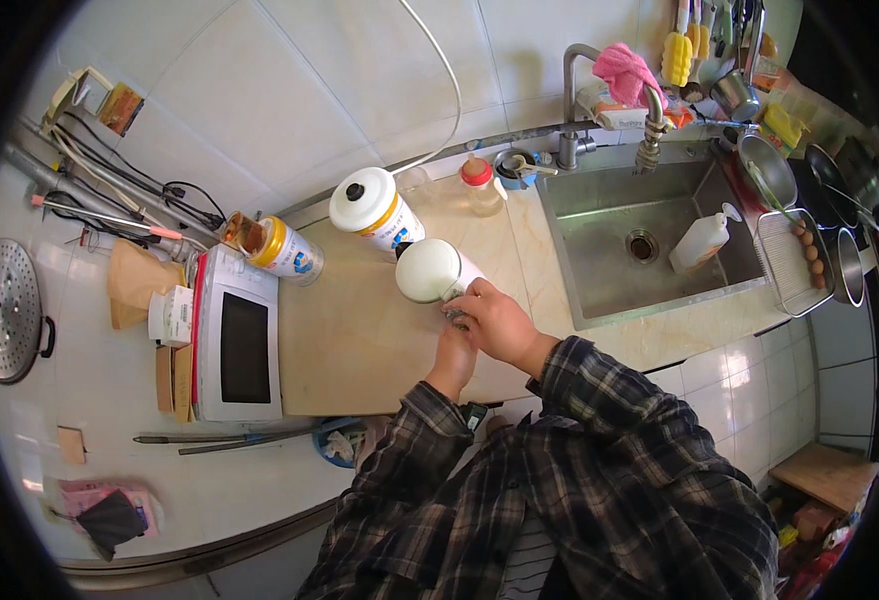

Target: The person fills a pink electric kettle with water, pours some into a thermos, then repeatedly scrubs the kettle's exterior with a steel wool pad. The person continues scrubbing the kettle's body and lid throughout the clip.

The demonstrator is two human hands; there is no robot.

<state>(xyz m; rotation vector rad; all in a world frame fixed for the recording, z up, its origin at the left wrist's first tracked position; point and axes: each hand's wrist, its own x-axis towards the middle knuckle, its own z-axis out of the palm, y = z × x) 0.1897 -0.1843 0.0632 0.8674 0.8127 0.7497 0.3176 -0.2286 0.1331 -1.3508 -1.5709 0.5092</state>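
Note:
A white electric kettle [426,271] stands on the beige countertop before me, its dark tip towards the back. Close against its near side, my right hand [498,322] reaches in with bent fingers. My left hand [454,358] comes up from below and meets it. Between the fingers of both hands is a small grey, rough-looking thing [454,315], perhaps a steel wool scrubber. Most of it is hidden by the fingers. Whether the fingers also touch the kettle, I cannot tell.
Behind the kettle stands a white milk powder can [398,225] topped by a white lid [360,199]. A baby bottle [480,196] is farther right, beside the steel sink [612,259] holding a pump bottle [702,240]. A microwave [240,405] borders the left.

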